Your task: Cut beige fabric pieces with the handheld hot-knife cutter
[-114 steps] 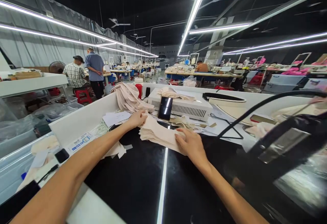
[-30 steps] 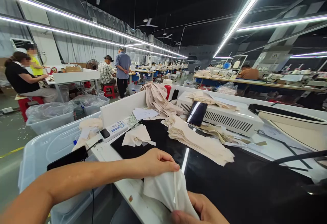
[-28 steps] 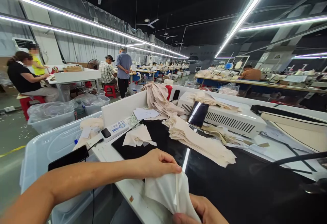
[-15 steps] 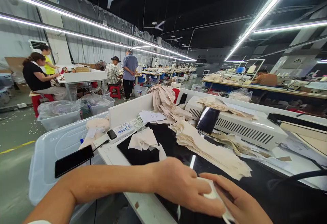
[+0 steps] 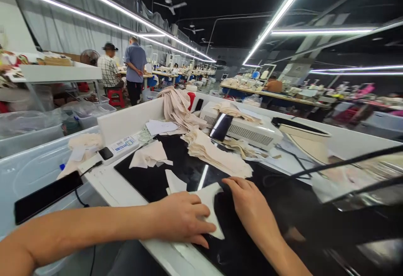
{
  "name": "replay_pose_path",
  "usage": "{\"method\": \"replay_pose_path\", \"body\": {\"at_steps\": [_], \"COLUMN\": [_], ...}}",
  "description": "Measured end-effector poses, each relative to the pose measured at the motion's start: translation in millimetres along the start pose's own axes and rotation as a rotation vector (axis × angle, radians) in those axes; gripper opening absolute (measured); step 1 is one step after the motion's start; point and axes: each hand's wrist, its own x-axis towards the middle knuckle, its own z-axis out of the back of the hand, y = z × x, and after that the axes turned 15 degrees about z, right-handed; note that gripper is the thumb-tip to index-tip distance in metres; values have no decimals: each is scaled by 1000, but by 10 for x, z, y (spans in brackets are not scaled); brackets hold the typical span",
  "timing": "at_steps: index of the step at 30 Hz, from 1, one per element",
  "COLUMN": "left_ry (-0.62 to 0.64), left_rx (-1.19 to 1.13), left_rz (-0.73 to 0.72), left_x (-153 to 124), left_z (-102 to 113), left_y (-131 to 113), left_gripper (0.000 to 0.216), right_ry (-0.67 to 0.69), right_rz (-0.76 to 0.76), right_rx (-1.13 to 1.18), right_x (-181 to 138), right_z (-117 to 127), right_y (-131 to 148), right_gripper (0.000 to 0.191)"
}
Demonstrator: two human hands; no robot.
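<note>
A cream fabric piece [image 5: 211,202] lies on the black work surface [image 5: 208,251] in front of me. My left hand [image 5: 184,217] rests over its left side, fingers stretched out and a little apart, hiding part of it. At the far right corner of the piece, my right hand [image 5: 248,198] has its fingertips extended at the edge, and its thumb is mostly hidden. Another small cream scrap [image 5: 175,180] sticks out just beyond my left hand. Farther back is a fanned stack of cream fabric pieces [image 5: 217,152].
To the left, a black phone [image 5: 48,196] on a cable lies on a translucent bin lid [image 5: 19,166]. A white vented machine [image 5: 248,129] stands behind the stack, with a dark phone-like slab [image 5: 221,127] leaning on it. Black cables [image 5: 346,160] cross the right side.
My hands have moved apart. The cream piece held between them before now lies on the black surface, left hand over it. The view has turned right.
</note>
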Motion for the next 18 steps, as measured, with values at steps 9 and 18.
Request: {"method": "replay_pose_path", "body": {"at_steps": [9, 18], "left_ry": [15, 57], "left_rx": [-94, -268], "left_rz": [4, -33], "left_x": [-124, -210], "left_z": [145, 244], "left_y": [-14, 57], "left_gripper": [28, 20], "right_ry": [122, 130], "right_rz": [63, -48], "right_rx": [46, 9], "right_x": [-147, -225], "right_z": [28, 72], "right_y": [436, 385], "right_gripper": [57, 57]}}
